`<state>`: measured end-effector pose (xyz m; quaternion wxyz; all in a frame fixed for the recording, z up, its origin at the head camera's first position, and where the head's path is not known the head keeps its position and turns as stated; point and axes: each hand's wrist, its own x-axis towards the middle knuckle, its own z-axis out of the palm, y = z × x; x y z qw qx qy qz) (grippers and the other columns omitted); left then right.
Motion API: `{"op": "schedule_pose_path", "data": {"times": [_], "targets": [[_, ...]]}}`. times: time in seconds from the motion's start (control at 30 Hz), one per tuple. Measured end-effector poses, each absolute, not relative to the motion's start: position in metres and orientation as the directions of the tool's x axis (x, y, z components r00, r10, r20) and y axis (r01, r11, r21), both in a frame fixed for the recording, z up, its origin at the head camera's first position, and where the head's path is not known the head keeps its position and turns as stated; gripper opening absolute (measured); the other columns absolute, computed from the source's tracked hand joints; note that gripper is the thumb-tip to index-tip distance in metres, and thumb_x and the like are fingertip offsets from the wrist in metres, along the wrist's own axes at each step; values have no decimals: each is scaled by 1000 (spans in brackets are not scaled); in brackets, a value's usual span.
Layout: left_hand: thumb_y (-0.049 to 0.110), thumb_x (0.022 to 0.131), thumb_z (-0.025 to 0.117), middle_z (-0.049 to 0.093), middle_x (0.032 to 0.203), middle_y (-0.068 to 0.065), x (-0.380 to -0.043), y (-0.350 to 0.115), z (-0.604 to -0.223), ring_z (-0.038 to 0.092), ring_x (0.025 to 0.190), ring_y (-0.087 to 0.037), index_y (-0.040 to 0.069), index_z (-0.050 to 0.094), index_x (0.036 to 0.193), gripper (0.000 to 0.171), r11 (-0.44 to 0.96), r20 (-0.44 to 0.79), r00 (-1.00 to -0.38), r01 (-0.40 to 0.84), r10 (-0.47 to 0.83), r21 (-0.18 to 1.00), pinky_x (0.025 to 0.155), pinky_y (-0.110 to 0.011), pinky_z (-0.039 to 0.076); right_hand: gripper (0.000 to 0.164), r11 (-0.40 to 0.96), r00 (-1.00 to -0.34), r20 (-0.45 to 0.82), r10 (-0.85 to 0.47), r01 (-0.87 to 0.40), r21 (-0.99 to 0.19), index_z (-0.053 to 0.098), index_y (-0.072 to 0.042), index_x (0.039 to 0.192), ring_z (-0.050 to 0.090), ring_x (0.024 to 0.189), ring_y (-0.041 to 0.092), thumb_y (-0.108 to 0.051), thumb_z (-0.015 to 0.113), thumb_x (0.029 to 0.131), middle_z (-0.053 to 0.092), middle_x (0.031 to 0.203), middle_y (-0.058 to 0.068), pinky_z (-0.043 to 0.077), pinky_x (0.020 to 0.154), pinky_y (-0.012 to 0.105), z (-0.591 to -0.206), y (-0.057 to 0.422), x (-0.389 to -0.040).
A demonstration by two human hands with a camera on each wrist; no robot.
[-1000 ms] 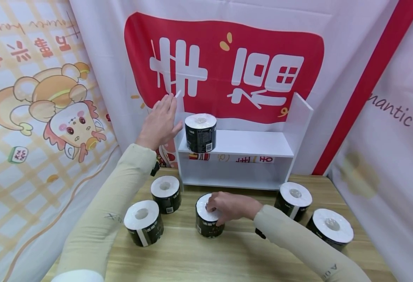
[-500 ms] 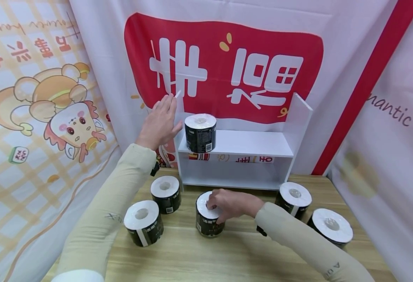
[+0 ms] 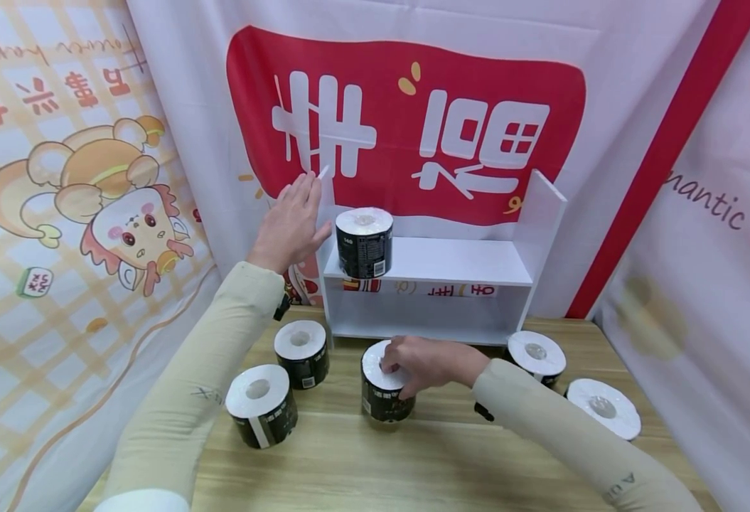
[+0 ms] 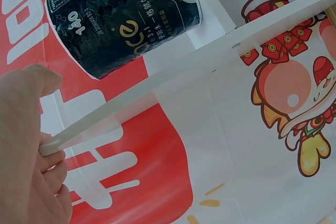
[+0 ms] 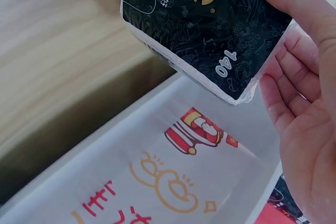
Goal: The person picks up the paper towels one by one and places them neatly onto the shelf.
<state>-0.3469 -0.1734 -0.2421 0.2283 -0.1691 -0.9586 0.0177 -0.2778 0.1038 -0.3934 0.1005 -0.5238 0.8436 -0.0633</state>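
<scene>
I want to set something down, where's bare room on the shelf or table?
Free: the upper shelf, from the shelf roll to the right panel; the lower shelf; the table front between the sleeves. Crowded: farther back, where the right hand holds a middle roll between left rolls and right rolls.

On my feed I count six squat white paper rolls in black printed wrappers (image 3: 261, 412): two on the left of the one pale wood-grain table (image 3: 349, 469), two on its right, one on the single white two-tier shelf unit (image 3: 461, 259) and one in the bare right hand (image 3: 431, 365). With the bare left hand (image 3: 289, 224) that makes two hands, and I see two long cream sleeves (image 3: 183, 384).
</scene>
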Motion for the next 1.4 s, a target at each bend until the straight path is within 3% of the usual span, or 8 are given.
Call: {"op": "schedule_pose_path", "data": {"times": [0.23, 0.43, 0.67, 0.93, 1.4], "targets": [[36, 99, 67, 20, 176, -21, -347, -173, -242, 20, 164, -39, 1, 17, 168, 93, 942, 431, -838, 316, 335, -116, 134, -50, 24, 28, 444, -439, -72, -895, -871, -210, 66, -14, 84, 55, 88, 8, -16, 92, 77, 64, 92, -4, 52, 72, 15, -378, 112, -276], [36, 98, 68, 21, 176, -20, -348, -173, -242, 21, 164, -39, 1, 17, 168, 93, 941, 434, -836, 312, 337, -130, 134, -49, 24, 27, 453, -445, -88, -891, -869, -198, 65, -12, 83, 54, 91, 10, -17, 91, 78, 65, 94, -2, 52, 73, 17, -361, 117, -275], [36, 98, 68, 21, 175, -20, -349, -173, -243, 21, 164, -39, 1, 18, 168, 93, 941, 433, -836, 309, 337, -137, 133, -49, 25, 24, 493, -479, -117, -870, -849, -191, 70, -18, 92, 57, 97, 11, -18, 91, 81, 67, 102, -5, 55, 77, 19, -346, 124, -273], [36, 98, 69, 21, 175, -21, -348, -173, -242, 21, 164, -39, 1, 18, 168, 93, 941, 437, -834, 310, 336, -132, 133, -50, 25, 25, 475, -466, -93, -880, -864, -165, 69, -17, 90, 57, 95, 11, -17, 91, 80, 67, 98, -4, 56, 76, 20, -326, 128, -273], [36, 98, 67, 21, 175, -20, -347, -174, -242, 21, 164, -39, 1, 18, 168, 92, 941, 439, -833, 314, 337, -128, 134, -50, 24, 31, 537, -529, -94, -843, -832, -137, 75, -17, 108, 59, 107, 17, -21, 92, 83, 72, 113, 1, 62, 84, 24, -282, 134, -269]]}}
